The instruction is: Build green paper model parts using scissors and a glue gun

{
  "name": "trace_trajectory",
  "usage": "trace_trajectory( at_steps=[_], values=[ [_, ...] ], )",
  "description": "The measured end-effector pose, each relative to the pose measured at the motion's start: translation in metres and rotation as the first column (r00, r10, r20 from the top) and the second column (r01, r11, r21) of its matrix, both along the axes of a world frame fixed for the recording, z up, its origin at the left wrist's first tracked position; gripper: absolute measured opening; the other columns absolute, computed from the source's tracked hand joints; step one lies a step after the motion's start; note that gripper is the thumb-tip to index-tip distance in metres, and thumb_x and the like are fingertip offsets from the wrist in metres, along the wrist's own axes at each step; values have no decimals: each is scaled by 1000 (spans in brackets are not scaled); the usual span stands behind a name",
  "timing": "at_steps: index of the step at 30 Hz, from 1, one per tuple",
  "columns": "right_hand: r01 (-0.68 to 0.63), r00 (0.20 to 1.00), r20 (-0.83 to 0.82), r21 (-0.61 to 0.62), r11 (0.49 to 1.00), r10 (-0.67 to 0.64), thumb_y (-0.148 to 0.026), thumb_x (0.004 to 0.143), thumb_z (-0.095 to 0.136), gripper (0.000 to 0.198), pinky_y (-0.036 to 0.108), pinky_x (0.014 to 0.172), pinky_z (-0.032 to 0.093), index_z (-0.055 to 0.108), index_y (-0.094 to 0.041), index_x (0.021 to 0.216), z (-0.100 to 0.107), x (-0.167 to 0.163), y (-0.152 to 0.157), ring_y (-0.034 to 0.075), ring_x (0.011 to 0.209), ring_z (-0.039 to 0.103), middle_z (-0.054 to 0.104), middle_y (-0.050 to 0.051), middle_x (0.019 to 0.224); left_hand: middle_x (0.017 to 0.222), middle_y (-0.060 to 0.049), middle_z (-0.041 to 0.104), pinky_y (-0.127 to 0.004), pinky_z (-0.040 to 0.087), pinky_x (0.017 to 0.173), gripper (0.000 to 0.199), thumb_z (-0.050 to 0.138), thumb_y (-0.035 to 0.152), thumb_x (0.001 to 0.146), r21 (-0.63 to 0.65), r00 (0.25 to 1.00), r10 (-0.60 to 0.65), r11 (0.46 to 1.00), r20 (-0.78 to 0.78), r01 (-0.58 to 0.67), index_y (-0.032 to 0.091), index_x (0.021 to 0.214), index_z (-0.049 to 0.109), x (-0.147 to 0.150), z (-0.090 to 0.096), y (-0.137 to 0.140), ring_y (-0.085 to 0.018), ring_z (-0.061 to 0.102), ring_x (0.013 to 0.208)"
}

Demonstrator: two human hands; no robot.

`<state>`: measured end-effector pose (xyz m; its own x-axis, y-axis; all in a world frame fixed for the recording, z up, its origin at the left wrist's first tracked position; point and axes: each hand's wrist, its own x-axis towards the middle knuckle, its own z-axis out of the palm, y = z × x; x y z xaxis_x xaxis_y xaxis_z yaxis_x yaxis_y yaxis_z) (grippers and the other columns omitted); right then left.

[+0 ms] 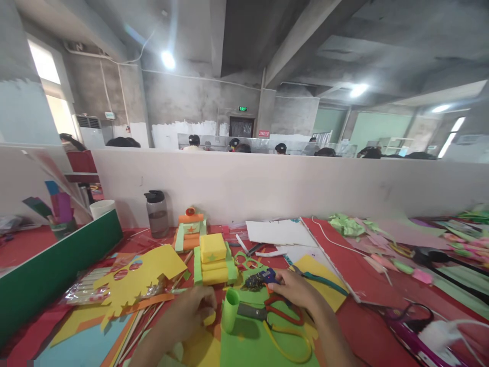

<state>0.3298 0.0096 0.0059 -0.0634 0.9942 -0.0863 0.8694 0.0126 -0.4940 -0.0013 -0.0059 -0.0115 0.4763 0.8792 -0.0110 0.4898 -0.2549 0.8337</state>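
Observation:
My left hand (pixel 189 312) is curled on a small yellow foam piece (pixel 209 319), low over the sheets of coloured paper. Just right of it a light green paper roll (pixel 230 310) stands upright on a green sheet (pixel 252 346). My right hand (pixel 297 291) reaches left and grips the rear of a blue glue gun (pixel 263 278), whose nozzle points left. Scissors with red and yellow handles (pixel 284 318) lie on the green sheet under my right wrist.
A yellow and green foam model (pixel 213 261) stands behind the roll, an orange one (pixel 190 230) farther back. A water bottle (pixel 156 214) and white cup (pixel 102 208) stand by the white partition (pixel 290 186). A green board (pixel 57 265) lies left. People sit beyond the partition.

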Motion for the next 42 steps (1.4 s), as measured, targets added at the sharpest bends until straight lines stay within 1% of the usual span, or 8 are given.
trace_trajectory(
  at_steps=[7, 14, 18, 25, 32, 37, 40, 42],
  values=[
    [19, 1000, -8, 79, 997, -18, -40, 93, 49, 27, 29, 62, 37, 47, -23, 73, -2, 7, 6, 22, 72, 60, 66, 5, 75, 72, 0, 55, -26, 34, 62, 15, 57, 31, 81, -63, 996, -1, 998, 93, 7, 17, 83, 60, 1, 32, -2, -14, 46, 67],
    [77, 948, -318, 129, 989, -33, -51, 92, 45, 31, 31, 63, 44, 48, -23, 80, -1, 12, 12, 21, 66, 59, 64, 3, 72, 75, -2, 61, -24, 37, 61, 26, 65, 39, 80, -80, 973, 64, 996, 221, -48, 14, 85, 63, -8, 30, 3, -12, 51, 67],
    [36, 850, -522, 203, 979, 77, -62, 91, 48, 41, 31, 68, 47, 53, -22, 86, 7, 2, 10, 19, 71, 58, 62, 3, 76, 71, -2, 63, -24, 38, 60, 17, 63, 31, 77, -92, 995, 34, 995, 92, -26, 14, 80, 67, -8, 25, 2, -13, 53, 66],
    [2, 629, -755, 241, 971, 186, -60, 82, 68, 57, 33, 78, 50, 59, -20, 122, 30, -22, -6, 22, 85, 61, 67, 8, 96, 80, -1, 73, -27, 45, 67, 18, 65, 16, 64, -118, 994, -43, 993, -99, 31, 19, 82, 70, -4, -3, 1, -20, 66, 79],
    [31, 668, -728, 239, 971, 158, -58, 75, 74, 43, 31, 68, 45, 62, -18, 83, 31, -24, -13, 19, 72, 54, 62, 4, 77, 83, -1, 73, -28, 46, 67, 25, 63, 13, 65, -66, 993, -22, 998, -120, 14, 20, 89, 68, -2, 8, -4, -20, 66, 80],
    [7, 699, -690, 268, 963, 187, -62, 81, 66, 46, 31, 65, 42, 54, -20, 67, 27, -29, -13, 17, 63, 51, 54, 0, 63, 96, -8, 72, -31, 52, 70, 25, 57, 20, 77, 0, 1000, -24, 1000, 16, 24, 18, 100, 66, -3, 22, -8, -21, 65, 82],
    [-33, 666, -706, 297, 954, 243, -63, 85, 61, 47, 30, 62, 42, 53, -21, 67, 20, -30, -10, 16, 58, 50, 51, -1, 59, 128, -9, 64, -35, 53, 89, 46, 62, 28, 80, -4, 993, -80, 997, 83, 81, 25, 126, 60, -1, 31, -13, -25, 63, 109],
    [-34, 681, -689, 310, 950, 249, -65, 86, 59, 46, 29, 59, 42, 57, -20, 72, 17, -30, -8, 16, 56, 50, 51, -1, 58, 144, -6, 55, -41, 45, 107, 63, 71, 34, 78, 9, 988, -112, 994, 104, 112, 32, 138, 51, 4, 32, -18, -28, 52, 129]
  ],
)
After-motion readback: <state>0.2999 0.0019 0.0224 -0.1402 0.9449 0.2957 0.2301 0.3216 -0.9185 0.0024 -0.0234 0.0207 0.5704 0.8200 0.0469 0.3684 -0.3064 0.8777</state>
